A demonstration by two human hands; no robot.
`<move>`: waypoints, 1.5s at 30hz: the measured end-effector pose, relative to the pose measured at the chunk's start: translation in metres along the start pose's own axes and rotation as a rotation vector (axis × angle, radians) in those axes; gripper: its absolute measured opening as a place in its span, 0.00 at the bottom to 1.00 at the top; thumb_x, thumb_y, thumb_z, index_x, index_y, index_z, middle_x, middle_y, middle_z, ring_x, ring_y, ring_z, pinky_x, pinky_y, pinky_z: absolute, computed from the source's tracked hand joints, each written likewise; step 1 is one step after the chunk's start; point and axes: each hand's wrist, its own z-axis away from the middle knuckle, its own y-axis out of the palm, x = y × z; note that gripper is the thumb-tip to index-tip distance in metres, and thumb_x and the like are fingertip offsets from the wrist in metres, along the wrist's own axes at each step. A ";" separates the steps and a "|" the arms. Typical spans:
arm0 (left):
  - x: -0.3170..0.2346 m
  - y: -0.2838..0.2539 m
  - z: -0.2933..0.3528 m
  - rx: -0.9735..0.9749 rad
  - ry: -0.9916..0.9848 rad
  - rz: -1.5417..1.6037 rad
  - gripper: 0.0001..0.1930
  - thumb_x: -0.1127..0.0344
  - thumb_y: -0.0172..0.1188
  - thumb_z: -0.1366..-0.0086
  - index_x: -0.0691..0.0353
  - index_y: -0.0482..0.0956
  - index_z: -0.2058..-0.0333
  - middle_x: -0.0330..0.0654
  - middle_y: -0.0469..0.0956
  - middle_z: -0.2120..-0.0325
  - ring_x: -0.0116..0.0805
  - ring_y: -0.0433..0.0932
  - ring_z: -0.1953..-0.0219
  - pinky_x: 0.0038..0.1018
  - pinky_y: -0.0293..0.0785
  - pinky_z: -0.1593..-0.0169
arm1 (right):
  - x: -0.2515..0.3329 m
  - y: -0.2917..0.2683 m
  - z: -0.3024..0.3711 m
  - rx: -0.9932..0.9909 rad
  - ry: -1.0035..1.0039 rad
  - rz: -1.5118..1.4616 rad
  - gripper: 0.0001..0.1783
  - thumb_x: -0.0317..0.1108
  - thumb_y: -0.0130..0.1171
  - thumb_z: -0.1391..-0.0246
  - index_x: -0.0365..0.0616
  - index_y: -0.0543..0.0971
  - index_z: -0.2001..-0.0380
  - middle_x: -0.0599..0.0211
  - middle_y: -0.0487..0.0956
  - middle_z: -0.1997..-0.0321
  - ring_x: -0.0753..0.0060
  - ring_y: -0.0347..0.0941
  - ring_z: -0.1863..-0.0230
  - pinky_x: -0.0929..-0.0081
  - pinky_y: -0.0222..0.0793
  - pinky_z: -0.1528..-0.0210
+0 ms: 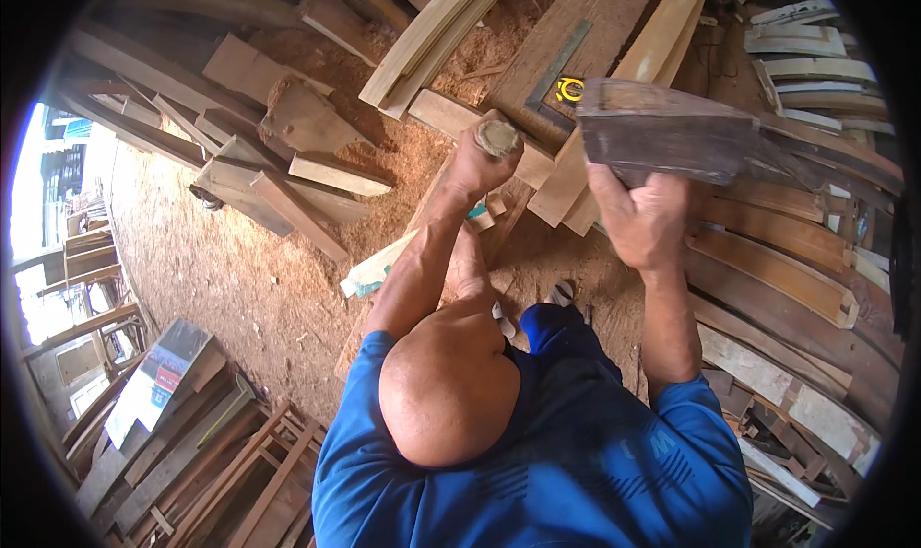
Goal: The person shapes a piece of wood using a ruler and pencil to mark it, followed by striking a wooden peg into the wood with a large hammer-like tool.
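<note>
Dark brown wood fills the space right of centre: a chunky block [662, 145], and the right hand [641, 217] has it from below. The thumb presses up at its lower left, knuckles bunched beneath; those fingers look clamped, though whether on the block itself or a hidden grip, I can't tell.

Over to the left hand [475, 169], just above the middle of the frame, fingers wrapped tight around a round wooden handle [498, 139]. Its pale end faces up at the camera, its lower part out of sight behind the fist.

And here's the relation that counts: block to the right of that handle, a clear gap between, its long axis running nearly straight across the frame, left end toward the left fist. The right hand is the nearer one to the block, by far; the handle's axis runs up toward the camera, crosswise to it.

Behind the fist, a pale board [443, 114] slants down rightward. Up top, a yellow tape measure [570, 90] sits beside a metal square [559, 64]. Orange-brown shavings [259, 279] spread across the floor at left.
</note>
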 end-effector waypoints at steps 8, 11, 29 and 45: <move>-0.006 0.011 0.003 0.077 0.037 -0.251 0.15 0.69 0.68 0.45 0.61 0.80 0.57 0.50 0.85 0.65 0.43 0.86 0.59 0.35 0.80 0.54 | -0.030 0.019 -0.007 0.386 0.141 0.409 0.13 0.37 0.61 0.45 0.38 0.82 0.65 0.46 0.83 0.67 0.40 0.81 0.64 0.48 0.75 0.62; -0.008 0.007 0.008 0.101 -0.116 -0.200 0.18 0.68 0.69 0.45 0.61 0.81 0.54 0.50 0.85 0.64 0.47 0.86 0.58 0.35 0.80 0.53 | -0.017 0.018 -0.009 0.168 0.001 0.244 0.12 0.35 0.64 0.43 0.45 0.83 0.56 0.48 0.84 0.66 0.44 0.82 0.65 0.55 0.77 0.60; 0.006 -0.012 0.051 -0.127 0.074 -0.074 0.14 0.71 0.68 0.48 0.64 0.80 0.62 0.44 0.83 0.72 0.27 0.82 0.67 0.31 0.79 0.59 | -0.026 0.040 0.002 0.726 0.242 0.446 0.14 0.34 0.62 0.45 0.39 0.81 0.58 0.43 0.83 0.63 0.39 0.81 0.59 0.52 0.76 0.57; -0.006 -0.023 0.029 -0.191 -0.044 0.010 0.12 0.69 0.68 0.36 0.58 0.71 0.73 0.31 0.72 0.82 0.21 0.70 0.80 0.25 0.68 0.76 | 0.033 0.005 0.009 0.132 -0.026 -0.061 0.11 0.27 0.69 0.45 0.39 0.81 0.59 0.69 0.81 0.63 0.73 0.75 0.62 0.70 0.71 0.52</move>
